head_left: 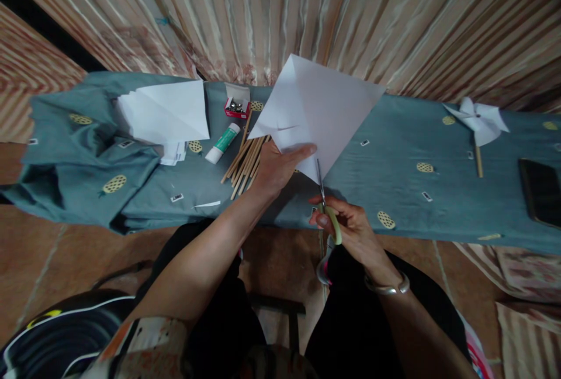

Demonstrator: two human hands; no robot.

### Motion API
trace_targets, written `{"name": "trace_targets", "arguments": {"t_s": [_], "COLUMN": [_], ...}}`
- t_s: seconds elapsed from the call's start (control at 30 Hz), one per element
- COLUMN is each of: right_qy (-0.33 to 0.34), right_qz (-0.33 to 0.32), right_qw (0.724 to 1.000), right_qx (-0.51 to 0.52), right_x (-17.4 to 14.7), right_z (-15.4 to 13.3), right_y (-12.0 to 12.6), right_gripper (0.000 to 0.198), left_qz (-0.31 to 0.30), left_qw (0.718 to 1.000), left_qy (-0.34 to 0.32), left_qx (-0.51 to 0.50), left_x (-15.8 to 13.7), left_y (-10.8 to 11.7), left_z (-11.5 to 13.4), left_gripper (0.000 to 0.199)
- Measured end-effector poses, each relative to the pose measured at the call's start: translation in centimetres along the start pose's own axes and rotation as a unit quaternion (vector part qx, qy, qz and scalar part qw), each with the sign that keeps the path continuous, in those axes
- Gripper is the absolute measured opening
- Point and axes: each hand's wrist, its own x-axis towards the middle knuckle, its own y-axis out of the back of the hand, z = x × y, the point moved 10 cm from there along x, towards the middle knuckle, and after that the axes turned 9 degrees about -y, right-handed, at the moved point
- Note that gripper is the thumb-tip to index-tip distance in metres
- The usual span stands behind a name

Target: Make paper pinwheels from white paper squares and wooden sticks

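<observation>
My left hand (278,165) grips a large white sheet of paper (335,101) near its lower edge, thumb on top and the other fingers hidden beneath. A slit shows in the sheet left of centre, and crease lines run across it. In my right hand (350,224) is a pair of scissors (333,224) with pale yellow-green handles. Their blades point away from me and lie at the sheet's lower corner, on the paper. Below my left hand, a bunch of thin wooden sticks (245,165) rests on the cloth.
Left of the sticks lie a glue stick (222,143), an open red box of metal pins (237,104) and a stack of white paper (169,113). To the right are a paper pinwheel (478,121) and a dark phone (541,192). A patterned teal cloth (394,157) covers the narrow table.
</observation>
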Motion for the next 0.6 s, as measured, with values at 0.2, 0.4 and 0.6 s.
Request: {"name": "trace_targets", "arguments": {"t_s": [0.2, 0.4, 0.6], "right_qy": [-0.017, -0.029, -0.037], "right_qz": [0.005, 0.002, 0.001], "right_qw": [1.000, 0.999, 0.998], "right_qx": [0.017, 0.035, 0.052], "right_x": [0.1, 0.2, 0.3], "right_z": [0.5, 1.0, 1.4], "right_y": [0.0, 0.0, 0.0], "right_gripper": [0.040, 0.042, 0.040], "left_qz": [-0.001, -0.006, 0.001], "left_qw": [1.000, 1.000, 1.000], "left_qy": [-0.016, -0.019, -0.021], "left_qx": [-0.008, 0.002, -0.004], "left_x": [0.1, 0.3, 0.4], "left_y": [0.0, 0.0, 0.0], "left_z": [0.5, 0.7, 0.8], "left_gripper": [0.019, 0.021, 0.025]}}
